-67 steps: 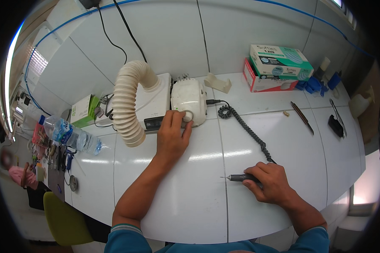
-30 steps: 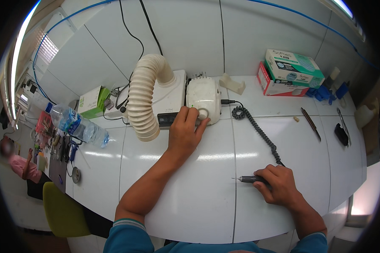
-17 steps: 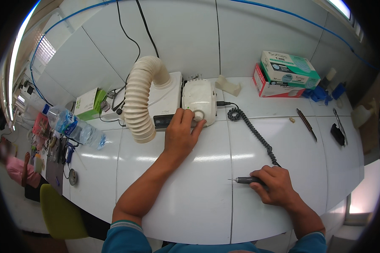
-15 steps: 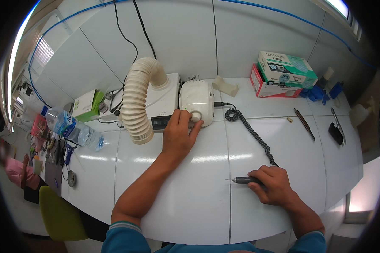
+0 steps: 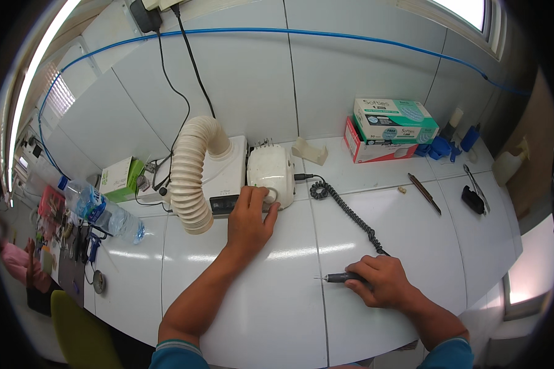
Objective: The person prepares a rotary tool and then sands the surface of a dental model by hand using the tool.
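My left hand (image 5: 250, 216) reaches to the front of a white control box (image 5: 271, 167), its thumb and fingers closed around the box's round knob (image 5: 270, 195). In my right hand (image 5: 380, 280) lies a dark rotary handpiece (image 5: 337, 278), held low over the white table. A thin metal bit on the handpiece points left. From the handpiece a black coiled cord (image 5: 351, 211) runs back to the plug at the box's right side. Beside the box stands a white suction unit (image 5: 231, 166) with a ribbed cream hose (image 5: 188, 175), whose mouth hangs near my left hand.
A plastic bottle (image 5: 108, 212) lies at the left, by a green-and-white box (image 5: 122, 178). Stacked cartons (image 5: 394, 123) stand at the back right. A brown pen-like tool (image 5: 425, 193), tweezers (image 5: 477, 187) and a black piece (image 5: 473, 200) lie at right. A person in pink (image 5: 24, 264) is far left.
The whole view has tilted upward, so more wall shows and the table items sit lower. Both hands keep their holds on the knob and the handpiece.
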A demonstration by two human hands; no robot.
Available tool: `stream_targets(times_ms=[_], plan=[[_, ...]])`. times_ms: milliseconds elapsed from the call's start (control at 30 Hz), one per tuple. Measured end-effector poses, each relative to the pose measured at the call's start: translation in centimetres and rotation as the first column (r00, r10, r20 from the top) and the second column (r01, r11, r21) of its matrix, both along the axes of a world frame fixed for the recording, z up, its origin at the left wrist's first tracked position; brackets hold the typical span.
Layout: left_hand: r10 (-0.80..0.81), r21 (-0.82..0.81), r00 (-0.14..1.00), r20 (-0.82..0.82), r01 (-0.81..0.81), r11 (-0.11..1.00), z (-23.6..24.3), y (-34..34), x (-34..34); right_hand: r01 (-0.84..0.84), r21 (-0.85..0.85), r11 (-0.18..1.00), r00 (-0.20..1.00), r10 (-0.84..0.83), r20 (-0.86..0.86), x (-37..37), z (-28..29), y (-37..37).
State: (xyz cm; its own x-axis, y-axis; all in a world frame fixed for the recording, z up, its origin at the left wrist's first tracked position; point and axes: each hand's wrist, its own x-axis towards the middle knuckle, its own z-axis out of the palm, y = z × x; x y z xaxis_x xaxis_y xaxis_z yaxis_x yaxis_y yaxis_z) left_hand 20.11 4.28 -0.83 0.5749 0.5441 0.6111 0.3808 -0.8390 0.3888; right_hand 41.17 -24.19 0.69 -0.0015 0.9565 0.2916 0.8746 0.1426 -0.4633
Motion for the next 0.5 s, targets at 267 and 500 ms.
stream_targets(times_ms=[267,500], plan=[[-0.042,-0.01,0.999,0.008,0.042,0.999,-0.7,-0.6,-0.1,0.0,0.03,1.0,0.999,-0.002,0.044,-0.3,-0.7,-0.9],[-0.029,0.0,0.999,0.024,0.029,1.0,0.2,-0.4,0.1,-0.005,0.016,1.0,0.999,0.004,0.039,-0.1,-0.2,-0.3]])
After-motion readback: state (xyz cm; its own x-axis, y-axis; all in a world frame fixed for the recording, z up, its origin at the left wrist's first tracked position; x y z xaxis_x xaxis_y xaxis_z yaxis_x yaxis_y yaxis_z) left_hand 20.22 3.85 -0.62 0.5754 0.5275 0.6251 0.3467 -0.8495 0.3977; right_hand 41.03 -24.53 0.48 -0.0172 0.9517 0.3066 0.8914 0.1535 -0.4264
